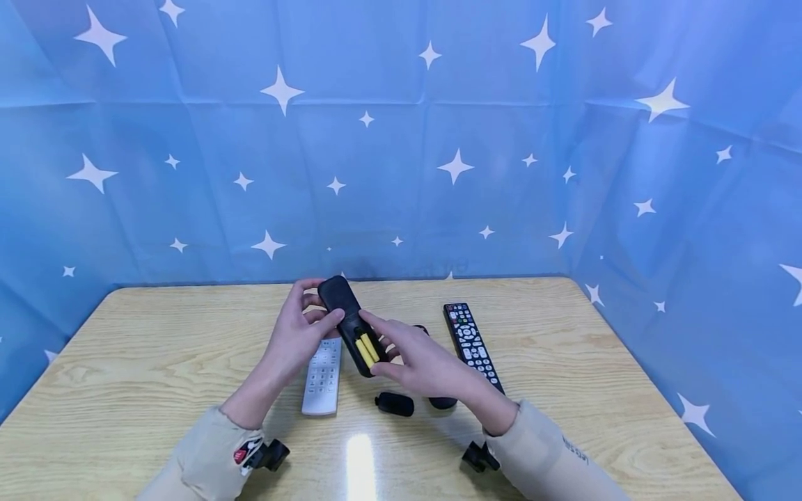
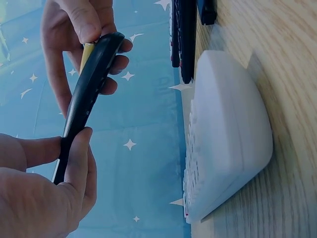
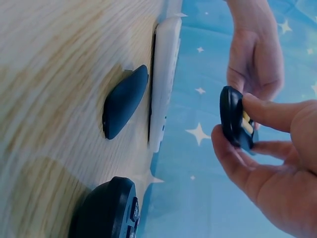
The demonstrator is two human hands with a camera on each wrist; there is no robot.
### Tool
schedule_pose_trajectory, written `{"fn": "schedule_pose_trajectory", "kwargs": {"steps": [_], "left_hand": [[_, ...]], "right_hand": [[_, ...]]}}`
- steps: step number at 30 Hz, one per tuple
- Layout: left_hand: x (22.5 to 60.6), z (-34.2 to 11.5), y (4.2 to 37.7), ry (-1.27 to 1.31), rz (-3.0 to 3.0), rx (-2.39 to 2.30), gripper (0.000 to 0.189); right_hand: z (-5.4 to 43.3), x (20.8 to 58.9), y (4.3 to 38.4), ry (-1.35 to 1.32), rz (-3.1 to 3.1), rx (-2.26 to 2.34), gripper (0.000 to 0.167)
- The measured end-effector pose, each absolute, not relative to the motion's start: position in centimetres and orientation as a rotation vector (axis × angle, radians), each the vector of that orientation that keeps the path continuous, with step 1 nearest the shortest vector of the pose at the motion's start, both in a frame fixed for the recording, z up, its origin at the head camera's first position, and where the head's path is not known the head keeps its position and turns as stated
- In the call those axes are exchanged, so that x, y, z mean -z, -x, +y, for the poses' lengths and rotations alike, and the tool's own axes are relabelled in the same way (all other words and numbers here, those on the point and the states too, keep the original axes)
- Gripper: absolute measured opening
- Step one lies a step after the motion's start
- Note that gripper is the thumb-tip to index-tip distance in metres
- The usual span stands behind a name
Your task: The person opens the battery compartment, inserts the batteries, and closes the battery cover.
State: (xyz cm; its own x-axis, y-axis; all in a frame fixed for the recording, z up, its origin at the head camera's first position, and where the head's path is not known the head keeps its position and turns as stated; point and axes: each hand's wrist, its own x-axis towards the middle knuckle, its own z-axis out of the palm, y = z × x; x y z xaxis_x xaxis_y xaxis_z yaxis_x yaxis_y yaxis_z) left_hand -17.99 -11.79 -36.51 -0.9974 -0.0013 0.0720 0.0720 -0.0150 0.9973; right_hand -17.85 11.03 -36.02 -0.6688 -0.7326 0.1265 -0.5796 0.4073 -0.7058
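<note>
Above the table, both hands hold a black remote control (image 1: 343, 306) with its back turned up. Two yellow batteries (image 1: 367, 350) lie side by side in its uncovered battery compartment. My left hand (image 1: 302, 327) grips the upper end, thumb on the back and fingers beneath. Around the lower end is my right hand (image 1: 416, 355), its thumb at the battery ends and fingertips under the remote, as the left wrist view shows. A small black battery cover (image 1: 395, 403) lies on the table below the remote; it also appears in the right wrist view (image 3: 126, 102).
A white remote (image 1: 322, 379) lies under the left hand's side. To the right rests a black remote with white buttons (image 1: 474, 341). Another black remote (image 1: 443, 403) is mostly hidden beneath the right hand. A blue star-patterned curtain (image 1: 376, 153) hangs behind the wooden table (image 1: 188, 334).
</note>
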Motion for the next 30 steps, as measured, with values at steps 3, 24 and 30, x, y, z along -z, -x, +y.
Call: {"fn": "schedule_pose_trajectory", "kwargs": {"steps": [3, 24, 30], "left_hand": [[36.52, -11.81, 18.02, 0.081, -2.175, 2.194, 0.058], [36.66, -11.68, 18.15, 0.059, -2.181, 2.195, 0.058], [36.53, -11.59, 18.15, 0.076, -2.181, 2.192, 0.058]], "right_hand": [[11.02, 35.96, 17.83, 1.161, 2.465, 1.101, 0.080], [10.76, 36.24, 18.16, 1.120, 2.483, 1.158, 0.078], [10.71, 36.35, 18.34, 1.089, 2.472, 1.190, 0.080]]}}
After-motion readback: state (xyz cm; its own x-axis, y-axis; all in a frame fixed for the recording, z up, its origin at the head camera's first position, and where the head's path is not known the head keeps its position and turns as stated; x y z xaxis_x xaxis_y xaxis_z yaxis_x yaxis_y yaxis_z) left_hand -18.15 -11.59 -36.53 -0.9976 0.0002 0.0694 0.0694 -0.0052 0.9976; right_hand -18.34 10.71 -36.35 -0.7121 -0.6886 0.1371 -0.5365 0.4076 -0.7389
